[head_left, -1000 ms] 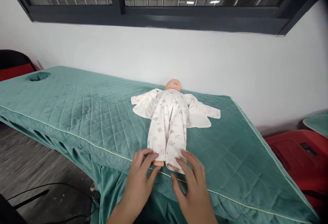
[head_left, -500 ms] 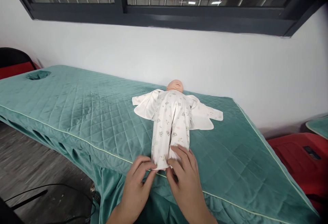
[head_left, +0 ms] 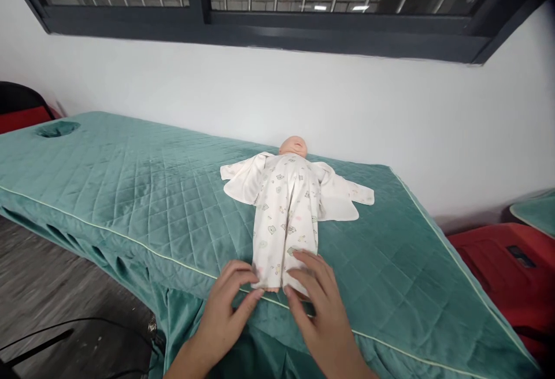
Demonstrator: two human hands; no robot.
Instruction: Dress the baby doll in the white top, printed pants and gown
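A baby doll (head_left: 293, 146) lies on its back on a green quilted bed, its head toward the wall. White baby trousers (head_left: 272, 234) with small printed figures cover its legs and reach high up the body. The white baby jacket (head_left: 340, 199) spreads out on both sides, sleeves stretched outward. Close to the left trouser hem, my left hand (head_left: 225, 309) has its thumb and fingers apart. My right hand (head_left: 321, 304) is open over the other hem, fingers spread and resting at the cloth. Toes of the doll show under the left hem.
The green bed (head_left: 165, 194) has a face hole (head_left: 58, 128) at its left end and a piped front edge. Behind it are a white wall and a dark-framed window (head_left: 260, 29). A red chair (head_left: 503, 275) stands at right; a black cable (head_left: 87, 319) crosses the lower left.
My hands have loosened from the trouser hems and drawn slightly apart. The hems sit a little lower, and the doll's toes now show at the left one.
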